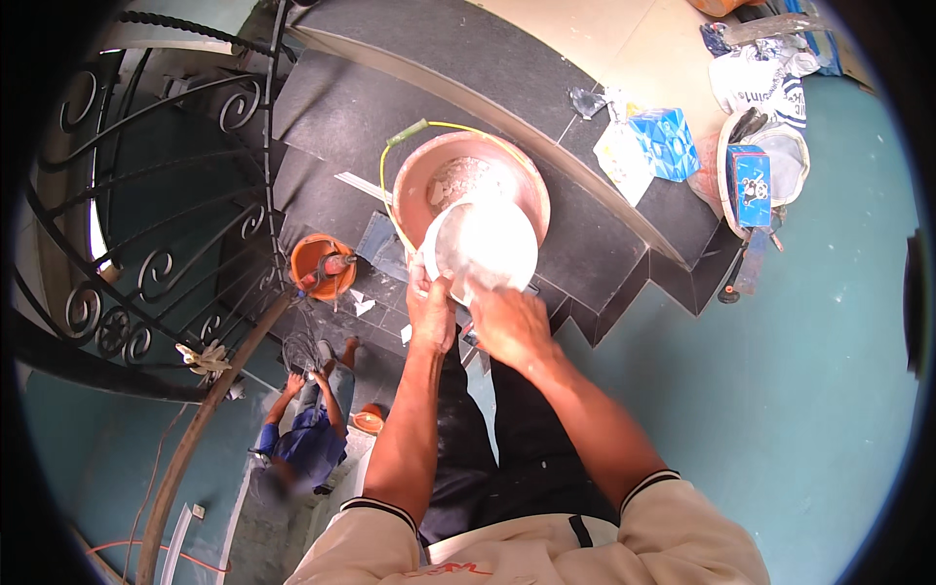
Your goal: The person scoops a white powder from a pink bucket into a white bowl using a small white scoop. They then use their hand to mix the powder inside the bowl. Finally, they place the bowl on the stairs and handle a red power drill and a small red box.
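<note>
I'd hold the white bowl [487,244] steady over the pink bucket [413,187], left hand [432,314] gripping the bowl's edge; through blur I can't tell what the right hand [509,327] grasps

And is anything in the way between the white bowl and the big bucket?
Nothing that I can see. The left hand holds the bowl over the near side of the bucket, and the yellow handle loops round its left and far sides. I can't tell whether they touch.
</note>
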The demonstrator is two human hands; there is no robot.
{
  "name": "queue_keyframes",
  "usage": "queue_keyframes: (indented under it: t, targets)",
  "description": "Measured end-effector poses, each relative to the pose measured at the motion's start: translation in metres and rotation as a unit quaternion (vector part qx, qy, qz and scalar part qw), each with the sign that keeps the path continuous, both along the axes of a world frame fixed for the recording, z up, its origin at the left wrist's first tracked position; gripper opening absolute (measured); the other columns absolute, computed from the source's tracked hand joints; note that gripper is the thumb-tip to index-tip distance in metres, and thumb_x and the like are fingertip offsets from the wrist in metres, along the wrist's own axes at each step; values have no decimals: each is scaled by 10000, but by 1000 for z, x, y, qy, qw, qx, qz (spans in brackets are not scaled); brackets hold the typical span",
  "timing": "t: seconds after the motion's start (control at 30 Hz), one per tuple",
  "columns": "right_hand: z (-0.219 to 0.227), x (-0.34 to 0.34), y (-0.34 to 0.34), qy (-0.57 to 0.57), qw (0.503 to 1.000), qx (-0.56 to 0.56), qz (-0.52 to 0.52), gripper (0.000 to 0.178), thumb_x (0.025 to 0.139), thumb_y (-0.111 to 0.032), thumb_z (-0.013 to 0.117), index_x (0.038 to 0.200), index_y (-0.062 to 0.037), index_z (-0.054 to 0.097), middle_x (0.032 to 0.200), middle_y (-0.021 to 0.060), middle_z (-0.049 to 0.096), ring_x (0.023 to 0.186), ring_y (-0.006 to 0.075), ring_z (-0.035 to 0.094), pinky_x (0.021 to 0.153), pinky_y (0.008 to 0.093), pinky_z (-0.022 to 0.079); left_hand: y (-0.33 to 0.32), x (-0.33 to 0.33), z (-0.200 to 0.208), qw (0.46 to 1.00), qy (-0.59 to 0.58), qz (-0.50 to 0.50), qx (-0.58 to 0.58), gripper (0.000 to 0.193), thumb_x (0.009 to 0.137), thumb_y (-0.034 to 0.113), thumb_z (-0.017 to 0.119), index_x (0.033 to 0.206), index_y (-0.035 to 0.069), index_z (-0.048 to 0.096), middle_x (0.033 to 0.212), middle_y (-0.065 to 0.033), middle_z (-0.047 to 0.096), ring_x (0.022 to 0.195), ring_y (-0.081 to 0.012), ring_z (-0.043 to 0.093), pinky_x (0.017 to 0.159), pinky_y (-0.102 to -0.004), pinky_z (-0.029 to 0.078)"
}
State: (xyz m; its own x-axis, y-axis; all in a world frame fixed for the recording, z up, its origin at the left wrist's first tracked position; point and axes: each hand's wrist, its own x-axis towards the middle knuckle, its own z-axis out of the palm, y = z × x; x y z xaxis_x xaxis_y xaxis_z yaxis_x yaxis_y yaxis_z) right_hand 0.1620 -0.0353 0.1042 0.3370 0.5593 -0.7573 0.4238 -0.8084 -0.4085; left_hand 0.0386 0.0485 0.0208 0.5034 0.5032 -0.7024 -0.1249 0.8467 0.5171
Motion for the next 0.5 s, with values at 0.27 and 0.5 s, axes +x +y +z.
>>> queue_keyframes:
  t: [0.27, 0.5]
  targets:
    - [-7, 11, 3, -24, 999, 27, -12, 453, 1074, -287, 588, 1475, -94, 676, 1002, 295, 770, 964, 492, 775, 899, 606, 603, 6, 0, -3, 999, -34, -8, -4, 682, 970, -41, 594, 1628, 27, 430, 1514, -104, 633, 1385, -221, 616, 1211, -379, 473]
    - [-1, 17, 13, -43, 998, 41, -28, 477, 1072, -263, 584, 1518, -107, 648, 1000, 282, 774, 972, 485, 779, 900, 592, 608, 3, -7, -4, 997, 4, -71, 1, 707, 987, 64, 618, 1661, 17, 409, 1597, -117, 579, 1469, -248, 562, 1255, -429, 453]
